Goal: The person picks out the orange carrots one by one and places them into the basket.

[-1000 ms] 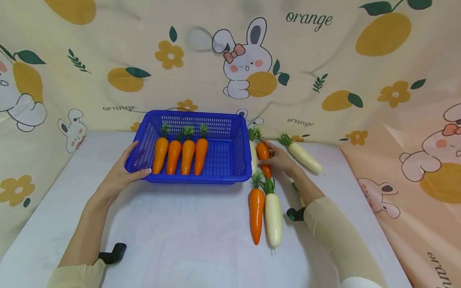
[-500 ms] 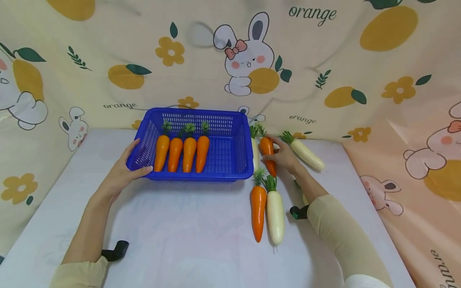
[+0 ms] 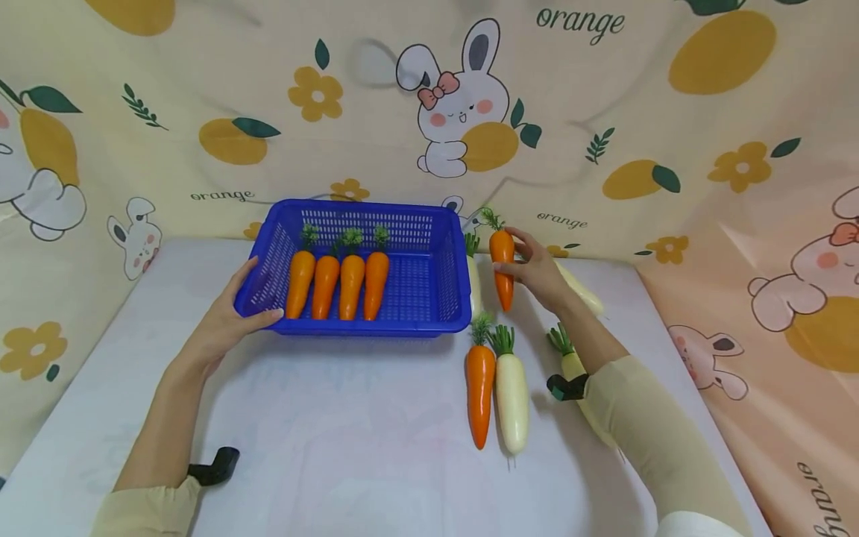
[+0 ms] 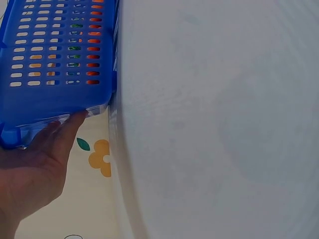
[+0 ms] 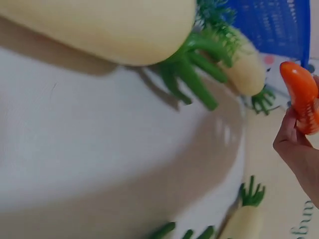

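Observation:
My left hand (image 3: 221, 321) grips the left end of a blue plastic basket (image 3: 412, 291), thumb on the front rim and fingers along the side. In the left wrist view, the fingers lie against the slotted basket wall (image 4: 55, 99). Several orange carrots (image 3: 325, 287) with green tops lie side by side in the basket's left half. To its right, my right hand (image 3: 543, 272) holds another carrot (image 3: 503, 261) between thumb and fingers, top upward, above the table. The right wrist view shows this carrot (image 5: 299, 87) at the right edge, partly cut off.
Beside the basket's right end lies a white radish (image 3: 473, 287), partly hidden. In front lie a carrot (image 3: 479, 395) and a white radish (image 3: 512, 403). More radishes lie behind the right hand (image 3: 582, 291) and under the right forearm (image 3: 573, 365). A patterned cloth (image 3: 376, 149) rises behind the table.
My right hand has lifted the carrot off the table beside the radish, up and slightly right. The left hand and basket hold their place.

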A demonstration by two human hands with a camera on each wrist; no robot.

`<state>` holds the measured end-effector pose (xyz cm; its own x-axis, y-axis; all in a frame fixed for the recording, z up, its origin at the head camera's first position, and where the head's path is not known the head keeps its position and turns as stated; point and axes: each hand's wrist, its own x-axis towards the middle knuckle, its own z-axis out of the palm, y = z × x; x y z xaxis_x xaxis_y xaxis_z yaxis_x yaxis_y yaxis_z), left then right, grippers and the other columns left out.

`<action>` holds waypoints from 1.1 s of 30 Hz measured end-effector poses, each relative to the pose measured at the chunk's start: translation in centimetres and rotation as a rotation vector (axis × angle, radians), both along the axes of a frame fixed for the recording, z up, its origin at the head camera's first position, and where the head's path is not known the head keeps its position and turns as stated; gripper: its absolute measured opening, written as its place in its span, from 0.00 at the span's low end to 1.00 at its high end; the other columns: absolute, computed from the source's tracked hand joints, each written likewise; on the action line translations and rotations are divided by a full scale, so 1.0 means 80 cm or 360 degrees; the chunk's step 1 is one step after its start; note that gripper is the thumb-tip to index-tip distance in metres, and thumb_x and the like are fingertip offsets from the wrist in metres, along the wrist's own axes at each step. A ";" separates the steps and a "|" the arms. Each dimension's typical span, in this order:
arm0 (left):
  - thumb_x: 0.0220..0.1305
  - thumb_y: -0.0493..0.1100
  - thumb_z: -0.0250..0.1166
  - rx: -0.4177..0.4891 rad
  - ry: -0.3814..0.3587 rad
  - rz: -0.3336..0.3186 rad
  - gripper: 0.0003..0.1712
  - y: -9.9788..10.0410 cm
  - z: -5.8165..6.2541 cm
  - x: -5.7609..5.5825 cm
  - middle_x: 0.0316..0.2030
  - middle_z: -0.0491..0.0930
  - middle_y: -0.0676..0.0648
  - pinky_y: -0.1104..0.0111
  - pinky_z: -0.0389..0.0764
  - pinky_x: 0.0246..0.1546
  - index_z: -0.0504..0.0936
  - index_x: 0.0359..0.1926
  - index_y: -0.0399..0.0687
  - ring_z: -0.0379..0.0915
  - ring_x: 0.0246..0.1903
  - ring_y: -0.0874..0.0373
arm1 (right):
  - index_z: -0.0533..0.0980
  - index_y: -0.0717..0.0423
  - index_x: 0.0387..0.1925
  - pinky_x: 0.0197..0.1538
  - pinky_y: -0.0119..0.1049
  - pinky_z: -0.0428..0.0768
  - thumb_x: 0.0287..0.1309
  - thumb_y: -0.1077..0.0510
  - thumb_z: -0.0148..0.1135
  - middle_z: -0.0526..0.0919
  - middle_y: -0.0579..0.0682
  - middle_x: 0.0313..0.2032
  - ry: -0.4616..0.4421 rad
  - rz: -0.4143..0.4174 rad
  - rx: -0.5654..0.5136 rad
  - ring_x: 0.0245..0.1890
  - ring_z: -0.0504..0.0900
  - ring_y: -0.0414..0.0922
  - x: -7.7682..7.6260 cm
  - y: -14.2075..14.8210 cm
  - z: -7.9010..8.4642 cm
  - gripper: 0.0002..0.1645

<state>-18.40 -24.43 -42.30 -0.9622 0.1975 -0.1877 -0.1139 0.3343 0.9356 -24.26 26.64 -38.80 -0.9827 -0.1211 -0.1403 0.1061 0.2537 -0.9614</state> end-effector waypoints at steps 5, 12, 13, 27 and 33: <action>0.63 0.52 0.70 0.0006 0.0005 0.0000 0.59 0.000 -0.001 -0.001 0.79 0.28 0.43 0.34 0.42 0.69 0.34 0.77 0.79 0.29 0.75 0.33 | 0.56 0.42 0.76 0.52 0.41 0.83 0.61 0.61 0.68 0.61 0.59 0.71 0.0029 0.0024 -0.0035 0.55 0.77 0.56 -0.004 -0.006 0.007 0.47; 0.65 0.49 0.69 0.0020 0.0010 -0.0001 0.59 0.000 0.000 -0.001 0.79 0.29 0.43 0.35 0.42 0.69 0.33 0.78 0.76 0.30 0.75 0.33 | 0.61 0.37 0.74 0.50 0.42 0.84 0.59 0.59 0.70 0.66 0.55 0.67 0.0120 0.0146 -0.0043 0.55 0.78 0.56 -0.005 -0.036 0.030 0.45; 0.65 0.50 0.69 0.0019 0.0010 -0.0003 0.59 0.000 0.000 -0.001 0.79 0.29 0.43 0.35 0.43 0.69 0.33 0.78 0.76 0.30 0.75 0.33 | 0.62 0.37 0.74 0.50 0.41 0.84 0.60 0.59 0.70 0.67 0.54 0.67 0.0131 0.0169 -0.0031 0.55 0.78 0.55 -0.005 -0.043 0.033 0.45; 0.64 0.50 0.69 0.0027 -0.0006 -0.0005 0.58 0.001 0.000 0.000 0.78 0.29 0.42 0.35 0.44 0.69 0.34 0.78 0.75 0.33 0.75 0.32 | 0.63 0.44 0.73 0.59 0.47 0.79 0.58 0.57 0.72 0.68 0.57 0.67 0.0091 0.0370 0.0185 0.62 0.72 0.53 -0.020 -0.142 0.031 0.44; 0.64 0.51 0.70 0.0036 -0.0003 -0.0011 0.58 -0.001 -0.001 0.000 0.79 0.29 0.42 0.35 0.44 0.69 0.35 0.78 0.77 0.32 0.75 0.33 | 0.63 0.46 0.74 0.57 0.46 0.80 0.56 0.58 0.73 0.69 0.58 0.67 0.0036 0.0352 0.0261 0.64 0.71 0.54 -0.030 -0.176 0.013 0.46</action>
